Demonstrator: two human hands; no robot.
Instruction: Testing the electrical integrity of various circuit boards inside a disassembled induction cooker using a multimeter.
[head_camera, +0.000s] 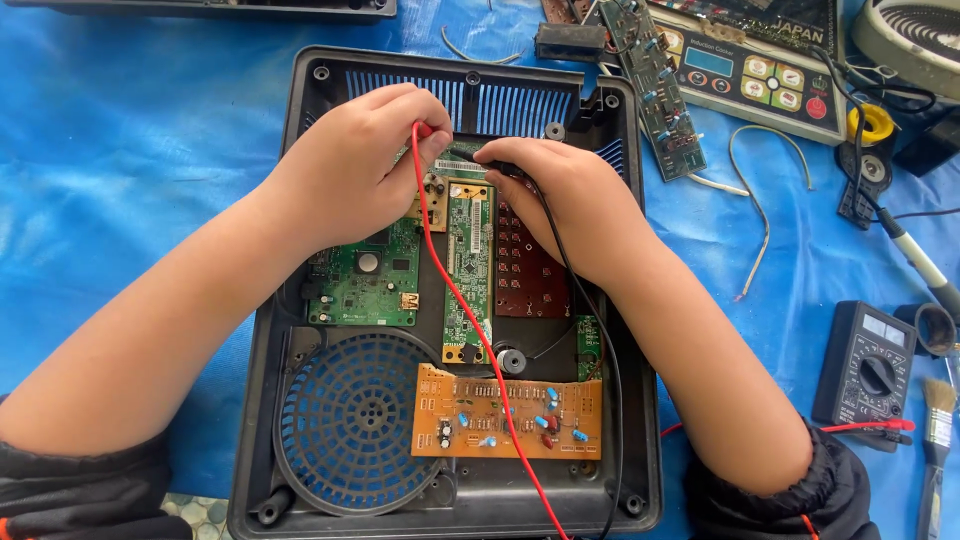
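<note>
Crowding the casing (262, 330): boards, multimeter (866, 374), brush (937, 440).

both your forearms enter from the bottom corners and angle inward, bare below dark pushed-up sleeves. your left hand (350, 170) is knuckles up, fingers (425, 135) curled and pinched together at the tips. your right hand (560, 190) lies palm down, fingers closed in a pinch pointing left, tips near the left hand's.

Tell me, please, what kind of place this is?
Probably an informal electronics repair spot: an opened black plastic appliance casing with green circuit boards, a black digital multimeter, and a blue plastic tarp as work surface.
</note>
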